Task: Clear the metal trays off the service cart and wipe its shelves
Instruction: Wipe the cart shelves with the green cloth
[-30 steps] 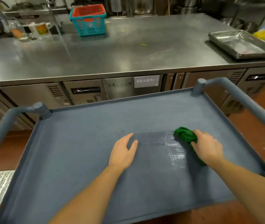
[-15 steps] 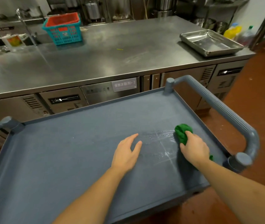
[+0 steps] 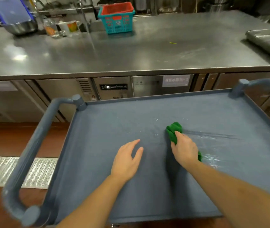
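head view: labels on the steel counter front are too blurred to read. on the cart shelf, the right hand grips a green cloth; the left hand rests flat beside it, fingers straight. a metal tray sits on the counter, far right.

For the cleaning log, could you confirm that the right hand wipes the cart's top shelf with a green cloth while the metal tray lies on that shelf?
Not quite: the head view shows the metal tray on the steel counter behind the cart, not on the top shelf. The right hand does wipe that shelf with the green cloth.
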`<state>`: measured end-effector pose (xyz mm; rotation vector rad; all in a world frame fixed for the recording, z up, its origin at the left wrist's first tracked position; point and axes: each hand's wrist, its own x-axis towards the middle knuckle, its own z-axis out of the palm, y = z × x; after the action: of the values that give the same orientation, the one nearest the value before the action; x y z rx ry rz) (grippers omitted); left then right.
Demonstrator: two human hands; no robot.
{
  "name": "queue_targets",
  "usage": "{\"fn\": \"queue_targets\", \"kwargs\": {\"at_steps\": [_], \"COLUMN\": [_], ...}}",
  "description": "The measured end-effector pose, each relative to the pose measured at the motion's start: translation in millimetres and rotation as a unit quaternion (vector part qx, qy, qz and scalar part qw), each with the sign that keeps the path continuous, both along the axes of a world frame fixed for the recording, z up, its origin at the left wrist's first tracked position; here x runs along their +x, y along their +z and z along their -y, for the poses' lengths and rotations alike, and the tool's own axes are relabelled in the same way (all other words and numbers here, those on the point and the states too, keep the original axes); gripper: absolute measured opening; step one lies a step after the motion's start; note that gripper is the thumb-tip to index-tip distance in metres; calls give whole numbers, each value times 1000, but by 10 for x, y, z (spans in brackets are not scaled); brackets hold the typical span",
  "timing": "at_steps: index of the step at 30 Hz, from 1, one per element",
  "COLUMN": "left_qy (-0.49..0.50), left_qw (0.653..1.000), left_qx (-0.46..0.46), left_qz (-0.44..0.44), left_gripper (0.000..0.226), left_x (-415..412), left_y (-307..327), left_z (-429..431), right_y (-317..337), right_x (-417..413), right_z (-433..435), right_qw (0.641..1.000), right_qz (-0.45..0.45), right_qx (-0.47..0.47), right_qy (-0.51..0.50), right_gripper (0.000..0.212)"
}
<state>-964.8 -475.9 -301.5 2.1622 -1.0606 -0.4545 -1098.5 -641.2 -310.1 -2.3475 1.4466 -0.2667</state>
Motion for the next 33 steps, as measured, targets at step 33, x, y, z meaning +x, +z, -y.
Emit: {"fn": "queue_targets", "kwargs": {"at_steps": [33], "left_qy": [32], "left_qw": [995], "left_qx": [-47], "left_qz": [-80], "left_gripper": [39], "left_x": [-400], "left_y": [74], "left_z": [695], "right_y": [31], "right_x": [-772], "right_z": [1040], "right_qw": [956], "right_qz": [-207], "right_qx": [-74], "right_qy": [195], "right_gripper": [50]}}
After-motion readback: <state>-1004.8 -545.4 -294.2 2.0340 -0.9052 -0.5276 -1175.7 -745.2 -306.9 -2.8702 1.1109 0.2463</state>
